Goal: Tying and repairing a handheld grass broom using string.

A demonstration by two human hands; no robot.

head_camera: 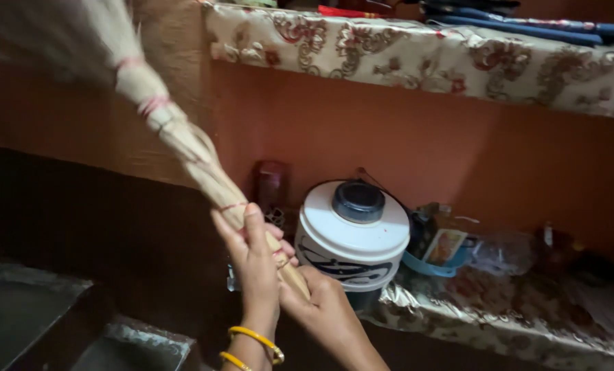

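Note:
A straw broom [183, 141] with pink binding threads slants from the upper left down to my hands, its brush end blurred at the top left. My left hand [255, 264], with yellow bangles on the wrist, wraps around the handle from the left. My right hand [317, 299] grips the lower end of the handle just below and to the right. Both hands are in front of a white round container [351, 237] with a black lid that stands on a low shelf.
The low shelf [499, 309] carries a floral cloth, a blue bowl [434, 264], a dark red jar [271, 185] and small clutter. An upper shelf [424, 58] with patterned cloth holds folded fabric. Grey metal boxes [39, 309] sit at the lower left. The wall is orange.

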